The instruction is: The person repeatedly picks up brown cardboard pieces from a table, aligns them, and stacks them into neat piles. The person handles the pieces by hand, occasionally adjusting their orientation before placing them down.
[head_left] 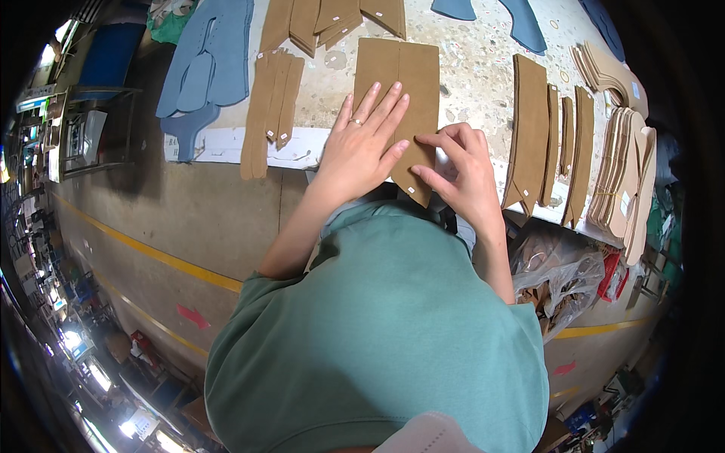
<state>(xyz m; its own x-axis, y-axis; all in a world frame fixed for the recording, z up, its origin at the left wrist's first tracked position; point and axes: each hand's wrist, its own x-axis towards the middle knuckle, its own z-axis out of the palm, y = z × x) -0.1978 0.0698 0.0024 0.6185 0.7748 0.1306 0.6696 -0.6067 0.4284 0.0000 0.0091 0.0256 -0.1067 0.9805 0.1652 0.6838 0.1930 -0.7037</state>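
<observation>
A brown cut panel [415, 75], leather-like or of thick fabric, lies in front of me, and its pointed lower end hangs over the table's near edge. Across its left half my left hand [362, 143] rests flat, fingers stretched out, a ring on one finger. At the panel's right edge is my right hand [464, 166]. Its thumb and index finger are curved and apart, with the fingertips at the panel's surface and nothing visible between them. Small white stickers show on the panel near both thumbs.
Narrow brown strips [264, 106] lie left, more brown strips [529, 121] right. Brown pieces [332, 19] sit at the back, blue cut pieces [211, 68] far left. Stacked beige pieces [619, 166] stand at the right edge. A clear plastic bag of scraps [559, 279] is below the table.
</observation>
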